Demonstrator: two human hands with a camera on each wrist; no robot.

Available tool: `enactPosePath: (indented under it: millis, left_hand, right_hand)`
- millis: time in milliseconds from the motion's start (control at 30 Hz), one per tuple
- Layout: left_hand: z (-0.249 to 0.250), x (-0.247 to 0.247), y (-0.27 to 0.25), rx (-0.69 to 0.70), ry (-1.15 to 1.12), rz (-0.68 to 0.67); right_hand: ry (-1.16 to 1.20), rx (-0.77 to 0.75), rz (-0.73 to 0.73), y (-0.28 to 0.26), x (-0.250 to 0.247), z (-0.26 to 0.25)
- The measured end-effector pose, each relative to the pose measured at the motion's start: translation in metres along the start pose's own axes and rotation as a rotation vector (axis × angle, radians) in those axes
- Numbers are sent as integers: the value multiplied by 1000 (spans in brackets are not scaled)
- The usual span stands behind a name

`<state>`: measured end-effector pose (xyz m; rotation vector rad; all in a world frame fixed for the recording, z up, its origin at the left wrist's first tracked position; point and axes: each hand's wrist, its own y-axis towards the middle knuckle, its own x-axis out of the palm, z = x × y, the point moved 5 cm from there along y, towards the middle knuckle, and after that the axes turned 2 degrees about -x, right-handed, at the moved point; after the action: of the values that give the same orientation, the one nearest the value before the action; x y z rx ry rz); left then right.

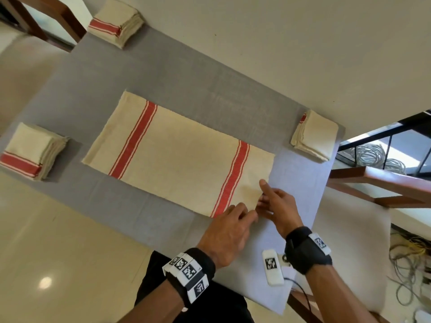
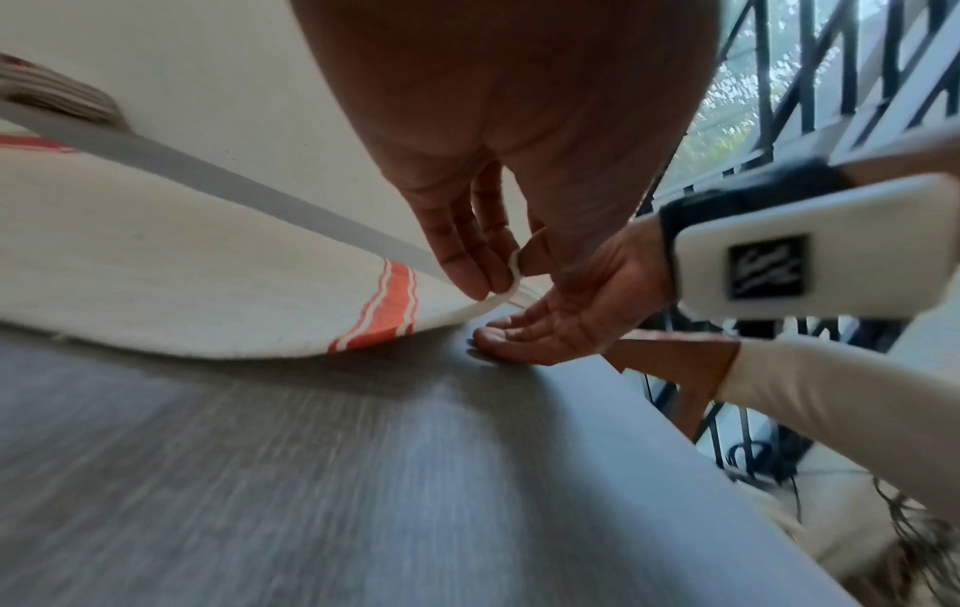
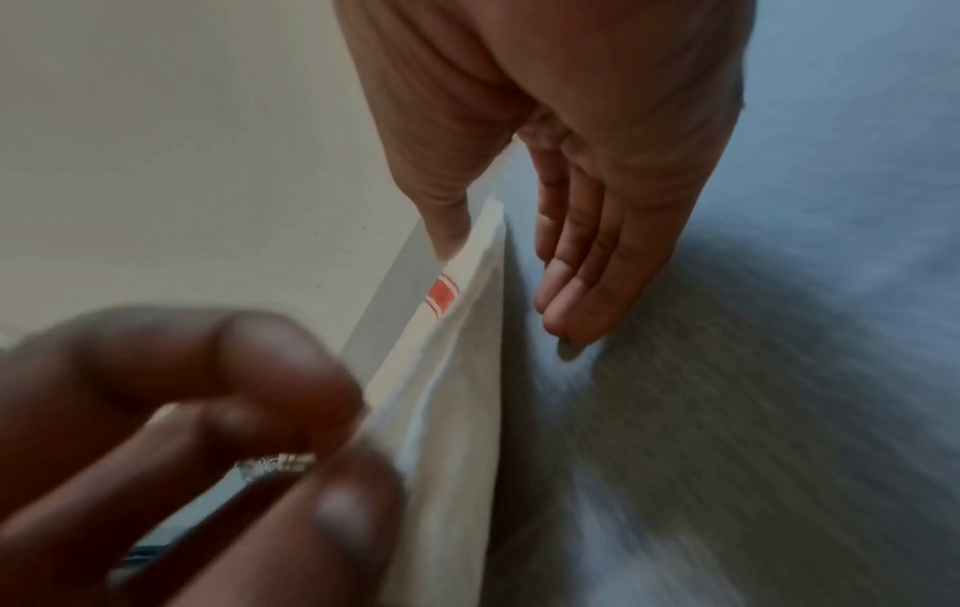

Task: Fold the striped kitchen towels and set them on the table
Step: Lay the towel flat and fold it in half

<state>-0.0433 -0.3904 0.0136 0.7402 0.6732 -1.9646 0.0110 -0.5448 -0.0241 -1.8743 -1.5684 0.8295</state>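
A cream kitchen towel [image 1: 177,155] with two red stripes lies spread flat on the grey table [image 1: 116,78]. My left hand [image 1: 250,216] pinches its near right corner between thumb and fingers. In the left wrist view that corner of the towel [image 2: 182,279] curls up a little in the left hand [image 2: 493,279]. My right hand [image 1: 265,197] is beside it with straight fingers [image 3: 571,312] on the table along the towel's [image 3: 457,410] short edge. Its thumb reaches over the cloth. The left hand [image 3: 291,431] is blurred in the right wrist view.
Stacks of folded striped towels sit at the far left corner [image 1: 116,22], the left edge [image 1: 30,152] and the right edge [image 1: 314,136] of the table. A wooden chair [image 1: 373,183] stands to the right, with loose cables [image 1: 408,264] on the floor beyond it.
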Motion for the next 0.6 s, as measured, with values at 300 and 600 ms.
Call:
enactPosePath:
  millis: [300,600]
  left_hand:
    - [-42,-50,-40,-269,-210,306]
    - [-113,-113,-93,-517,-338,652]
  right_hand:
    - [56,-76,-25,41,31,-75]
    - [-65,-232,-135,17,159,-138]
